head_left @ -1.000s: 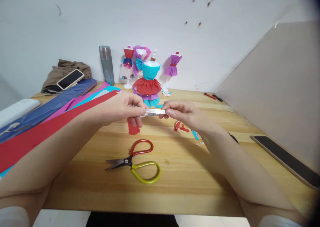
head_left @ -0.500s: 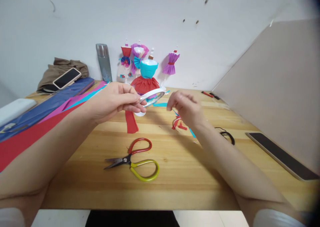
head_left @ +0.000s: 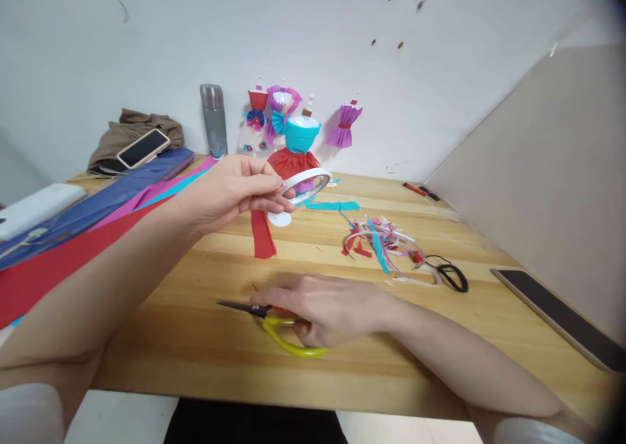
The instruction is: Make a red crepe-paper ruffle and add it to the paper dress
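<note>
A roll of white tape (head_left: pixel 320 173) is pinched in the fingertips of my left hand (head_left: pixel 244 193), raised over the table. Nearer the front edge, my right hand (head_left: pixel 327 307) lies over the handles of the scissors (head_left: pixel 288 343), its fingers curled round them. The red handle is mostly hidden under that hand; the yellow one shows below it, and the blades point left, nearly closed. Behind the tape stands a small dress form in a turquoise top (head_left: pixel 302 134) and red skirt. A red strip (head_left: pixel 263 235) lies below my left hand.
Coloured sheets (head_left: pixel 112 229), a white box-like object (head_left: pixel 42 210), a phone (head_left: pixel 143 148) and brown cloth are on the left. A grey bottle (head_left: pixel 214 121) and more dress forms (head_left: pixel 345 126) stand at the wall. Scraps (head_left: pixel 384 235), a black cord (head_left: pixel 454 277) and a dark tablet-like object (head_left: pixel 552 313) lie right.
My right hand has come down from beside the tape onto the scissors and closed round the handles; the blades are closer together. My left hand still holds the tape. The view has shifted slightly.
</note>
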Action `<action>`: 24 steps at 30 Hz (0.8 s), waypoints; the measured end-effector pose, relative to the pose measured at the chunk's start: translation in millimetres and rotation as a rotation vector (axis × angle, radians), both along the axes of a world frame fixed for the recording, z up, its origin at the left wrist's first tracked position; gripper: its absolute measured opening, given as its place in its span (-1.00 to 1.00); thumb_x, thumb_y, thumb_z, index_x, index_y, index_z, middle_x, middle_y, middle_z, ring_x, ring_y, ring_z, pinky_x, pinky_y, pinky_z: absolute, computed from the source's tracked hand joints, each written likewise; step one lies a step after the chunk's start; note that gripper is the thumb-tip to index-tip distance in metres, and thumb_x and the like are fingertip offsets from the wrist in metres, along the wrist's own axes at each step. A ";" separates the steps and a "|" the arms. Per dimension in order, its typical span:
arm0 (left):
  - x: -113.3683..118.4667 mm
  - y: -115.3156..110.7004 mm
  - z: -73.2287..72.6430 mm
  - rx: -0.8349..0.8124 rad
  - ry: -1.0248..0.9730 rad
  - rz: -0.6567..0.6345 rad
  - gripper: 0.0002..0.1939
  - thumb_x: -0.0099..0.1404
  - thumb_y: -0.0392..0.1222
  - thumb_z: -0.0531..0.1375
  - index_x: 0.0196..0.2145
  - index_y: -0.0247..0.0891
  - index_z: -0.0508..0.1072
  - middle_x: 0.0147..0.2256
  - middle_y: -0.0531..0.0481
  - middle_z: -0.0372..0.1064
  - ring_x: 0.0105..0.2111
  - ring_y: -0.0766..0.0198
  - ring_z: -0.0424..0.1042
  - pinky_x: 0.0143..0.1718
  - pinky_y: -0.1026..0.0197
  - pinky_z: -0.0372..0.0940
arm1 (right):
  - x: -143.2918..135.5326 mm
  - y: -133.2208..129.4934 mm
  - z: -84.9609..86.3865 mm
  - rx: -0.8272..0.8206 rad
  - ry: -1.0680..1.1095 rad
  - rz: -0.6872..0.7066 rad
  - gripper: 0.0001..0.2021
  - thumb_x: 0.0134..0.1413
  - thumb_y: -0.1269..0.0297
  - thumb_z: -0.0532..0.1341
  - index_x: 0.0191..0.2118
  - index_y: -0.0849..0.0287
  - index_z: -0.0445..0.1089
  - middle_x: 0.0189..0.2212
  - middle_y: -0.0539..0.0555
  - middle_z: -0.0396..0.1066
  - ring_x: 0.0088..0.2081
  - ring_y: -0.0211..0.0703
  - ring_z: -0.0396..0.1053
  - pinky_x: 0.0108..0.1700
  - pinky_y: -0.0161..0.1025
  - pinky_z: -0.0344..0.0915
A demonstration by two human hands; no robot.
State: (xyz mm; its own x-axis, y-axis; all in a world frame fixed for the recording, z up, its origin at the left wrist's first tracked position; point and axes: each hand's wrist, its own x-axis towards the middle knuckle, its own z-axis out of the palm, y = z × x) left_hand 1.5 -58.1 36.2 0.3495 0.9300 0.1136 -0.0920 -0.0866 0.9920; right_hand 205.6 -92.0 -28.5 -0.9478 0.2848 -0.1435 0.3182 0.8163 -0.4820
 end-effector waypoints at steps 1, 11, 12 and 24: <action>-0.7 0.5 0.2 0.009 0.007 0.009 -0.83 0.26 -0.30 0.29 -0.49 -0.32 0.47 -0.48 -0.02 0.57 -0.39 0.28 0.62 -0.27 0.30 0.51 | 3.9 2.9 5.8 -0.085 0.006 0.023 -0.44 0.17 0.44 0.18 0.30 0.17 0.28 -0.29 0.08 0.50 -0.40 -0.22 0.36 -0.34 -0.31 0.31; 4.5 -2.5 2.1 0.063 0.053 0.132 -0.79 0.33 -0.37 0.23 -0.49 -0.35 0.48 -0.48 -0.03 0.57 -0.42 0.33 0.58 -0.28 0.31 0.48 | 34.9 28.0 20.7 -0.919 0.478 0.017 -0.22 -0.21 -0.16 0.51 0.08 0.16 0.32 -0.13 0.19 0.44 -0.10 -0.03 0.45 0.02 -0.07 0.38; 5.3 -2.9 2.2 0.084 0.081 0.150 -0.77 0.33 -0.36 0.23 -0.51 -0.33 0.47 -0.49 -0.01 0.56 -0.42 0.32 0.58 -0.29 0.30 0.47 | 32.8 28.6 17.8 -0.935 0.548 0.015 -0.23 -0.22 -0.20 0.50 0.05 0.14 0.32 -0.19 0.14 0.42 -0.15 -0.06 0.45 0.03 -0.05 0.38; 1.3 -17.2 12.9 0.184 0.093 0.233 -0.80 0.30 -0.19 0.27 -0.48 -0.28 0.45 -0.50 0.05 0.54 -0.38 0.27 0.60 -0.22 0.23 0.50 | 22.6 30.8 5.1 -0.917 0.807 -0.185 -0.46 0.17 -0.29 0.21 -0.05 0.10 0.24 -0.34 0.02 0.30 -0.25 -0.09 0.43 -0.06 0.00 0.40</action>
